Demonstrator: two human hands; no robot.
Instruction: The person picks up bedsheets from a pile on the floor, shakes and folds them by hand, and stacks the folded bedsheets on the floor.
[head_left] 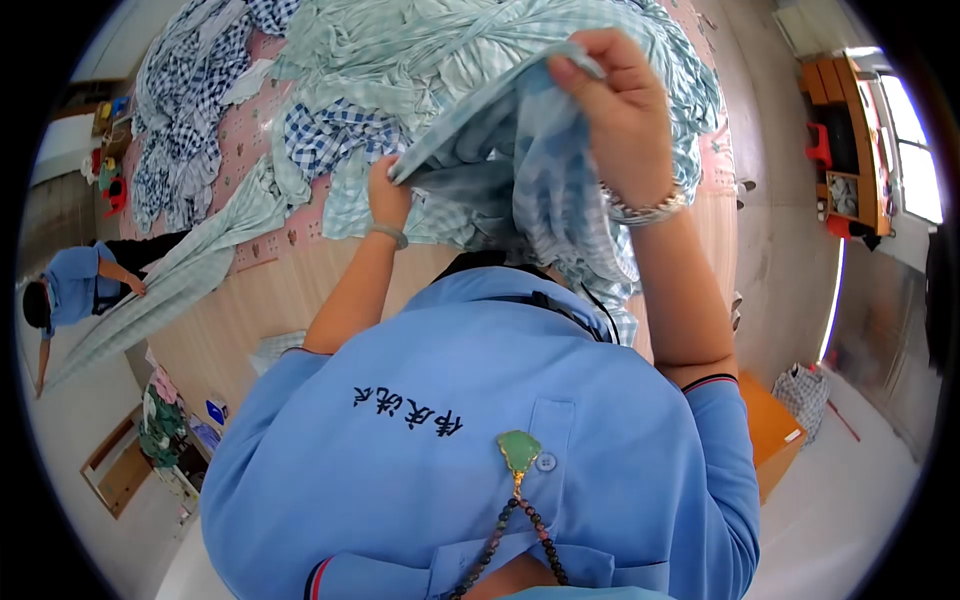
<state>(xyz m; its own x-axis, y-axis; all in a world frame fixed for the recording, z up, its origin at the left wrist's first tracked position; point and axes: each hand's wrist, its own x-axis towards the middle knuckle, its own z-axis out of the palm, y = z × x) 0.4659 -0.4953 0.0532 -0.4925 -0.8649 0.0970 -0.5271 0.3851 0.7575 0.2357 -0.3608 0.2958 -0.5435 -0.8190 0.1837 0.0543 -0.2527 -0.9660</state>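
A pale blue-green checked cloth [560,150] hangs between my two hands, its hemmed edge stretched in a slanting line. My left hand [388,195], with a bangle on the wrist, is closed on the lower left end of that edge. Higher up and to the right, my right hand [625,105] pinches the other end between thumb and fingers; a chain bracelet circles its wrist. The cloth's lower folds drop in front of my chest onto the table edge. Just beyond it lies a large heap of similar pale green cloth [400,50].
Blue-and-white checked cloths [190,110] pile up at the table's far left, with another [335,135] nearer the middle. A person [75,285] at the left holds a long pale green cloth [200,255]. An orange cabinet [765,430] stands behind me on the right.
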